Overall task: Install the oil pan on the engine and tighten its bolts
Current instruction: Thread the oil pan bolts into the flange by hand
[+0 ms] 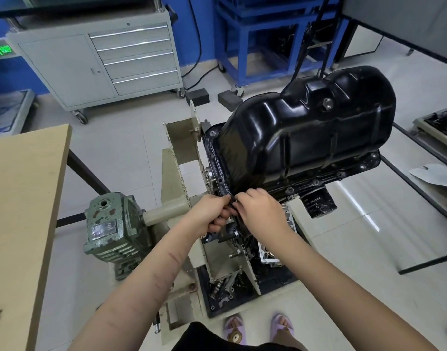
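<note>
A glossy black oil pan (308, 127) sits upside down on top of the engine, which hangs in a beige stand (176, 158). Its flange (213, 158) shows several bolt holes, and bolt heads line the right-hand edge. My left hand (212, 211) and my right hand (260, 211) meet at the pan's near corner, fingers curled and pinching something small and dark at the flange. What they pinch is hidden between the fingertips. A black oil filter (318, 202) hangs below the pan on the right.
A green gearbox (113, 229) drives the stand at the left. A wooden table (20, 224) with loose metal parts at its near edge is at far left. A grey tool cabinet (101, 64) and blue racks (268, 39) stand behind. A parts tray (232, 292) lies on the floor below.
</note>
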Available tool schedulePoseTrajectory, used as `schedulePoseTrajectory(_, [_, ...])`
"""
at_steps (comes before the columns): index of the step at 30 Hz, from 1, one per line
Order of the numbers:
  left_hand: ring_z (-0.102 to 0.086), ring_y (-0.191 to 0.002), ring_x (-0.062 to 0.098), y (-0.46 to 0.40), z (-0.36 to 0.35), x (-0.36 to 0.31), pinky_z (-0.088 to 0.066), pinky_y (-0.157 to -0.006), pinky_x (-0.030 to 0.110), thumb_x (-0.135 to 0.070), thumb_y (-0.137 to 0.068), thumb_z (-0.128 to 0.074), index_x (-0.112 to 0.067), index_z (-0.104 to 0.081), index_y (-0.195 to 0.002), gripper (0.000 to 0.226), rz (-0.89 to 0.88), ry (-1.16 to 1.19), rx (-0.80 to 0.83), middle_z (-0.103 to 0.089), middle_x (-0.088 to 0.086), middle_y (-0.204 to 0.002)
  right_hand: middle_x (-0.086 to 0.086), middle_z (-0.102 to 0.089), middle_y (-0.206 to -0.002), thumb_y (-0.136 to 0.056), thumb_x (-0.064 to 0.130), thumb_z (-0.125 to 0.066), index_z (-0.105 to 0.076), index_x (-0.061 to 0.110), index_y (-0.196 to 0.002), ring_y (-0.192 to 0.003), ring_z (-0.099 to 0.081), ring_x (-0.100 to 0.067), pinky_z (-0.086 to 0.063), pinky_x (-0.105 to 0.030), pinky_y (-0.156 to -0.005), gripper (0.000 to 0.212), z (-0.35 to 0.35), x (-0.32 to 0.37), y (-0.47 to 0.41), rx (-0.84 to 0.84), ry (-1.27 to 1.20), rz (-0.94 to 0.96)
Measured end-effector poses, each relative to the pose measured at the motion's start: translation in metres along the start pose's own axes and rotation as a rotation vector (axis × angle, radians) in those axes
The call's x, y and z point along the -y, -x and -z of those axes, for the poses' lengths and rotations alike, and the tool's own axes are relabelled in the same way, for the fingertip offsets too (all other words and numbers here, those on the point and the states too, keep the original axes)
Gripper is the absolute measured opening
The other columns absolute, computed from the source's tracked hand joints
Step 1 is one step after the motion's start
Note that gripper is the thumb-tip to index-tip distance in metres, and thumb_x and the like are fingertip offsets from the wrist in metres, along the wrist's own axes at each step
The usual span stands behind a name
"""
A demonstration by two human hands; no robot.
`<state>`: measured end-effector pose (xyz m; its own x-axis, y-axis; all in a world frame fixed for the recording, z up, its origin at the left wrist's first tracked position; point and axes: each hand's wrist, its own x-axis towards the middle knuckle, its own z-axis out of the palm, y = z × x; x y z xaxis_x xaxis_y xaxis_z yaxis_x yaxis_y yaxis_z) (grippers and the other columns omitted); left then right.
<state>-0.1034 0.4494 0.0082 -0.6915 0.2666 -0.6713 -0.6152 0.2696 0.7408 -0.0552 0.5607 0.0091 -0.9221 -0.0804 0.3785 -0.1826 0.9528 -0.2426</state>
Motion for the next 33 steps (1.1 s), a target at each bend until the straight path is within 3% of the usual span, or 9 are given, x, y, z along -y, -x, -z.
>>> schedulePoseTrajectory(4, [-0.021,-0.026,0.004,0.001,0.0,0.0,-0.013,-0.032,0.008,-0.028,-0.099,-0.037,-0.004,-0.054,-0.069,0.042,0.0,0.007,-0.001,-0.032,-0.009,-0.033,-0.011,-0.061,-0.098,-0.092,0.013,-0.05,-0.06,0.004,-0.096,-0.1,-0.054,-0.027,-0.044,-0.033,-0.072,0.014,0.0,-0.002,-0.002,0.238,0.067,-0.046])
schedulePoseTrajectory(7, [-0.021,-0.026,0.004,0.001,-0.001,0.0,-0.013,-0.032,0.007,-0.028,-0.099,-0.037,-0.005,-0.053,-0.067,0.043,-0.004,0.004,-0.008,-0.032,-0.009,-0.033,-0.009,-0.064,-0.07,-0.072,0.019,-0.076,-0.064,0.005,-0.072,-0.071,-0.064,-0.025,-0.043,-0.024,-0.05,0.018,0.006,0.005,-0.007,0.176,0.189,-0.046])
schedulePoseTrajectory(13, [-0.021,-0.026,0.004,0.001,-0.001,0.0,-0.013,-0.033,0.006,-0.029,-0.099,-0.037,-0.006,-0.051,-0.066,0.043,-0.004,0.005,-0.003,-0.032,-0.008,-0.034,0.001,-0.054,-0.047,-0.049,0.024,-0.089,-0.062,0.013,-0.056,-0.042,-0.056,-0.017,-0.032,-0.016,-0.033,0.03,0.009,0.008,-0.006,0.142,0.182,-0.042])
schedulePoseTrajectory(18, [-0.022,-0.025,0.004,0.002,-0.001,-0.001,-0.014,-0.032,0.006,-0.028,-0.099,-0.037,-0.004,-0.053,-0.067,0.043,0.001,0.009,-0.005,-0.033,-0.009,-0.033,-0.007,-0.058,-0.104,-0.096,0.023,-0.043,-0.056,0.008,-0.107,-0.104,-0.053,-0.024,-0.042,-0.032,-0.07,0.023,-0.004,-0.005,-0.003,0.252,0.074,-0.049])
schedulePoseTrajectory(21, [-0.022,-0.025,0.004,0.002,-0.001,-0.001,-0.013,-0.032,0.006,-0.028,-0.099,-0.037,-0.004,-0.053,-0.067,0.043,0.001,0.012,-0.006,-0.033,-0.009,-0.033,-0.005,-0.056,-0.109,-0.098,0.02,-0.037,-0.05,0.008,-0.108,-0.107,-0.052,-0.023,-0.032,-0.029,-0.065,0.02,-0.006,-0.004,-0.004,0.238,0.119,-0.012])
schedulePoseTrajectory(24, [-0.022,-0.025,0.004,0.002,-0.002,-0.001,-0.013,-0.033,0.006,-0.028,-0.099,-0.037,-0.006,-0.049,-0.064,0.043,-0.003,0.004,-0.01,-0.032,-0.009,-0.033,-0.005,-0.062,-0.1,-0.095,0.024,-0.047,-0.054,0.009,-0.102,-0.095,-0.06,-0.021,-0.033,-0.028,-0.058,0.019,-0.003,0.002,-0.009,0.226,0.221,-0.018])
schedulePoseTrajectory(27, [-0.021,-0.025,0.004,0.002,-0.003,-0.002,-0.013,-0.033,0.006,-0.028,-0.099,-0.037,-0.007,-0.049,-0.064,0.043,-0.002,0.0,-0.009,-0.032,-0.009,-0.032,0.0,-0.057,-0.052,-0.051,0.028,-0.089,-0.063,0.012,-0.062,-0.045,-0.058,-0.015,-0.03,-0.017,-0.032,0.032,0.008,0.007,-0.008,0.123,0.246,0.015])
schedulePoseTrajectory(29, [-0.021,-0.025,0.004,0.003,-0.002,-0.002,-0.013,-0.033,0.006,-0.028,-0.099,-0.038,-0.006,-0.05,-0.064,0.043,-0.005,0.001,-0.01,-0.032,-0.009,-0.032,-0.002,-0.053,-0.047,-0.04,0.021,-0.092,-0.061,0.009,-0.053,-0.041,-0.056,-0.019,-0.031,-0.016,-0.03,0.036,0.009,0.006,-0.005,0.1,0.17,0.04])
schedulePoseTrajectory(33, [-0.021,-0.026,0.004,0.002,-0.002,-0.001,-0.012,-0.033,0.007,-0.028,-0.099,-0.039,-0.007,-0.05,-0.063,0.043,-0.005,0.0,-0.011,-0.032,-0.009,-0.033,-0.013,-0.058,-0.098,-0.091,0.013,-0.051,-0.058,0.001,-0.101,-0.097,-0.055,-0.028,-0.043,-0.033,-0.065,0.017,0.002,0.001,-0.002,0.265,0.09,0.028])
